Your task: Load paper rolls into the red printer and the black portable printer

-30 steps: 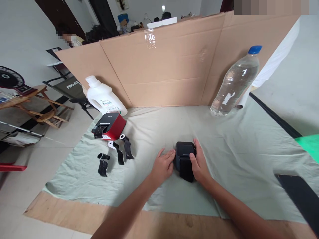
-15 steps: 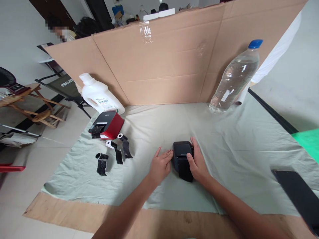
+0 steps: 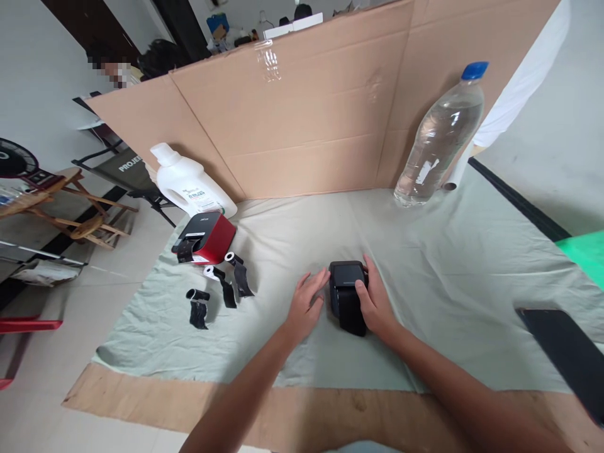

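Note:
A small black printer [image 3: 348, 274] sits on the cloth in front of me, with a black strip [image 3: 353, 312] of paper coming out of its near side. My right hand [image 3: 377, 302] grips its right side, thumb on top and fingers along the edge. At the printer's left side is my left hand [image 3: 306, 303], fingers stretched out and fingertips at or very close to the casing. Off to the left stands a red and black printer [image 3: 219, 238], also with a black strip at its front. Several small paper rolls [image 3: 198, 294] with black tails lie near it.
A white jug [image 3: 193, 185] and a water bottle [image 3: 438, 145] with a blue cap lean by the cardboard screen [image 3: 302, 126]. A black phone [image 3: 564, 352] lies at the right. The cloth [image 3: 292, 233] covers a wooden board [image 3: 165, 406]. A person is beyond the screen.
My left hand's fingers have spread a little and its thumb now points towards the printer. My right hand keeps its grip. The whole view has shifted slightly.

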`<state>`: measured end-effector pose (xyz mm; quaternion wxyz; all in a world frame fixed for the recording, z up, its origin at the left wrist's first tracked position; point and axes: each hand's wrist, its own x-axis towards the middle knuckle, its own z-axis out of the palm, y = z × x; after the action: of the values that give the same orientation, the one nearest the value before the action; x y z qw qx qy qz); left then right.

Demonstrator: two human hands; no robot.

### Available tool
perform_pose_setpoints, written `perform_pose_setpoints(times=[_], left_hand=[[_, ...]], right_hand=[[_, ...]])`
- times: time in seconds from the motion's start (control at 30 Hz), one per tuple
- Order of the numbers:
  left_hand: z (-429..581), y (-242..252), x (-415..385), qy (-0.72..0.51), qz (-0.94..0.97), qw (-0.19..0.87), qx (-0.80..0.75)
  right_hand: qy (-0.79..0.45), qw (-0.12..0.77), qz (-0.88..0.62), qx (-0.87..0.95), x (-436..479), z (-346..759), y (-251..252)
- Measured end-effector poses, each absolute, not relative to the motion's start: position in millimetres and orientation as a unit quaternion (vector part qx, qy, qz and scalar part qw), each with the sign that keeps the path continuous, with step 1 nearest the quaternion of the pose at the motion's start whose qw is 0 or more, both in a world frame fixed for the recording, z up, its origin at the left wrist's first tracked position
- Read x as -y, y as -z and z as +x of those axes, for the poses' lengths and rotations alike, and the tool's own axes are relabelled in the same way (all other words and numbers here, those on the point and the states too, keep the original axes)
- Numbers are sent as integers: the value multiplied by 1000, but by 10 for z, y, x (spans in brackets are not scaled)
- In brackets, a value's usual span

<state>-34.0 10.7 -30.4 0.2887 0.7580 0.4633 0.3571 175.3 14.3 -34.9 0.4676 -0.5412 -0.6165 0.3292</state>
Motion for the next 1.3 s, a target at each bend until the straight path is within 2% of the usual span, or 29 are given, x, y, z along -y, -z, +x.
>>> perform_pose_setpoints(times=[0.23, 0.4, 0.47, 0.53, 0.63, 0.8, 0.93, 1.1, 1.3], left_hand=[[-131, 134, -338, -299, 748, 325, -496], [-23, 67, -409, -368, 657, 380, -537], [-20, 23, -439, -397, 640, 346, -559], [-23, -56, -483, -395, 669, 252, -577], [-1, -248, -582, -272, 776, 136, -552], [167, -599, -747, -2, 878, 115, -465], [313, -681, -777, 85, 883, 73, -455], [307, -734, -719, 25, 877, 75, -475], [-201, -918, -344, -248, 772, 139, -569]], right_hand=[[-330, 468, -543, 615, -154, 1745, 383], [-336, 465, -555, 603, -159, 1738, 382], [-336, 465, -556, 602, -163, 1736, 380], [-332, 467, -555, 603, -169, 1734, 380], [-324, 474, -551, 606, -179, 1733, 383], [-319, 471, -552, 609, -184, 1738, 381], [-319, 471, -550, 612, -186, 1737, 384], [-322, 486, -545, 602, -207, 1737, 424], [-342, 495, -540, 588, -210, 1753, 418]])
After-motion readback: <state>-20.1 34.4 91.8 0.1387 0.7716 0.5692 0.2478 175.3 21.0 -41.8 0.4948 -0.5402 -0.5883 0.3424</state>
